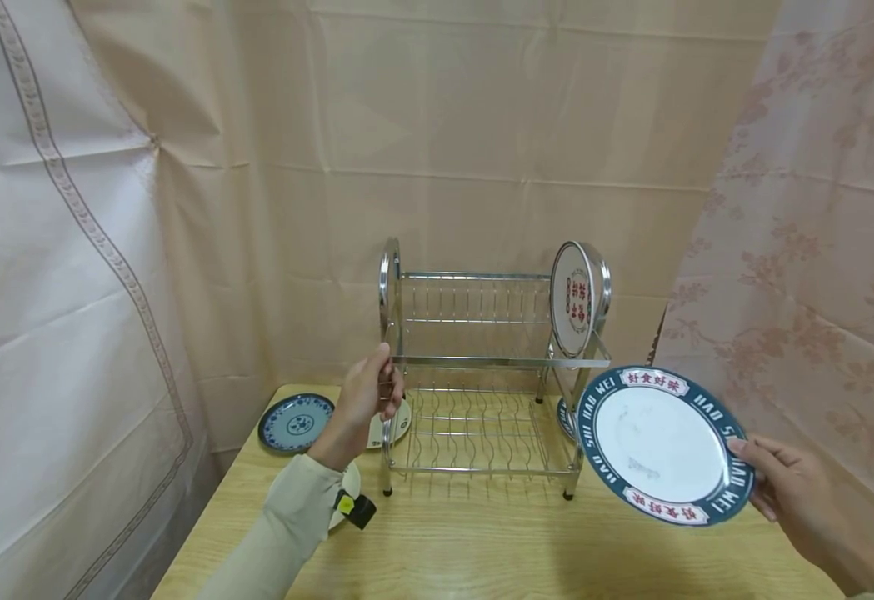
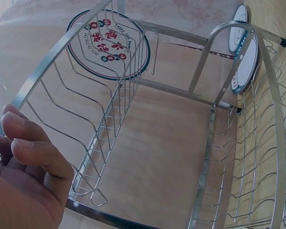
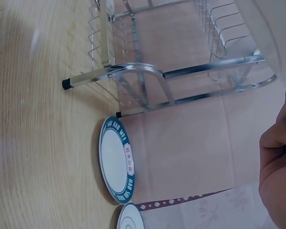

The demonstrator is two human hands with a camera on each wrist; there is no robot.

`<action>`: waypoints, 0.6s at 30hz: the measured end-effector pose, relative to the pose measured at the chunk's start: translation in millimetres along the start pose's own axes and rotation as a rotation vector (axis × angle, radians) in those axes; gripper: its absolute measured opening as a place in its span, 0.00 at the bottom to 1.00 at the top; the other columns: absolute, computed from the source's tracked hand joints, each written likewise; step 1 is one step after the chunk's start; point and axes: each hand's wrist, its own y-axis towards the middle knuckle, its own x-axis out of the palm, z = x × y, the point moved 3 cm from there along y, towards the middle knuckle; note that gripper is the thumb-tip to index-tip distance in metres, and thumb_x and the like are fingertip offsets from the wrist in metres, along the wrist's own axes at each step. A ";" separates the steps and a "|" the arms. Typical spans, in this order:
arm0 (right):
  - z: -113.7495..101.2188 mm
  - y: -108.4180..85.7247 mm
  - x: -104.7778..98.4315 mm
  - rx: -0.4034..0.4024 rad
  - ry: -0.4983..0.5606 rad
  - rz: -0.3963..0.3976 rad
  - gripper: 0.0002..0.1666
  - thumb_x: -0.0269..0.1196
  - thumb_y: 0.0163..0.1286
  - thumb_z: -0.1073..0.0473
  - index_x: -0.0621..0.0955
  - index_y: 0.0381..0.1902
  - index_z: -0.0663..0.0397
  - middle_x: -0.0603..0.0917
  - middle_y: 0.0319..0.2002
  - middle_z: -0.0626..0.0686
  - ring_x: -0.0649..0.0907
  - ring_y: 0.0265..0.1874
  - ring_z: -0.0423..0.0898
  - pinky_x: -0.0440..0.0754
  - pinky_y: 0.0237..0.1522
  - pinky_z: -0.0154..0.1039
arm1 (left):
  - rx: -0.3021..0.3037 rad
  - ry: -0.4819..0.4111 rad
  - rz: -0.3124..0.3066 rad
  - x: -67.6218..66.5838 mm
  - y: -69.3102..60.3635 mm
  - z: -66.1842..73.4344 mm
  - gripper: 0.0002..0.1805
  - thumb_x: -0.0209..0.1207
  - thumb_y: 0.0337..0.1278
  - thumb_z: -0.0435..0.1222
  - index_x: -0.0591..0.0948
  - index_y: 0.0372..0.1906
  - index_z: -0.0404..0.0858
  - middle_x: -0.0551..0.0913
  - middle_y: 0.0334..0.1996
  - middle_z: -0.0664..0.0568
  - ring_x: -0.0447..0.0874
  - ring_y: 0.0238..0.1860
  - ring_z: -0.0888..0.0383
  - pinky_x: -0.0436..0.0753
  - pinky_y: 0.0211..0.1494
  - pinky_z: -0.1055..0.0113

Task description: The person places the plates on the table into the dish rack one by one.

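My right hand [image 1: 800,492] pinches the edge of a white plate [image 1: 657,446] with a dark teal lettered rim, to the right of the rack. In the right wrist view, its pale underside [image 3: 271,24] shows at the upper right. My left hand [image 1: 362,392] grips the front left corner of the two-tier metal dish rack [image 1: 481,362]; the left wrist view shows its curled fingers [image 2: 33,152] by the upper rail. A white dish [image 1: 573,300] with red characters stands on edge at the right end of the upper tier.
On the wooden table [image 1: 481,533], a blue-patterned plate [image 1: 297,423] lies left of the rack. Pale dishes [image 1: 350,483] are partly hidden by the left arm. A teal-rimmed plate [image 3: 115,160] and another white plate [image 3: 131,219] are behind the rack's right side. Curtains [image 1: 474,125] surround the table.
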 end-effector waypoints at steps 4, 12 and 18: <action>-2.4 1.7 0.4 0.011 0.003 0.020 0.24 0.46 0.83 0.69 0.83 0.30 0.57 0.85 0.22 0.50 0.55 0.12 0.55 0.47 0.13 0.48 | -0.004 0.004 0.003 0.4 0.5 -0.8 0.27 0.42 0.80 0.57 0.67 0.29 0.40 0.73 0.20 0.52 0.67 0.16 0.59 0.68 0.20 0.69; -6.6 2.8 4.1 0.009 -0.004 0.020 0.23 0.46 0.83 0.70 0.81 0.28 0.58 0.83 0.20 0.49 0.55 0.13 0.55 0.47 0.12 0.48 | -0.007 0.013 0.009 1.1 1.8 -2.0 0.27 0.42 0.81 0.56 0.67 0.29 0.41 0.73 0.20 0.52 0.66 0.16 0.60 0.68 0.20 0.70; -9.6 2.9 7.2 -0.007 -0.004 -0.001 0.24 0.45 0.83 0.70 0.81 0.28 0.58 0.83 0.20 0.50 0.55 0.12 0.55 0.46 0.11 0.48 | -0.008 0.003 0.016 0.8 1.7 -2.9 0.27 0.42 0.81 0.56 0.67 0.29 0.41 0.73 0.19 0.52 0.66 0.15 0.60 0.67 0.19 0.70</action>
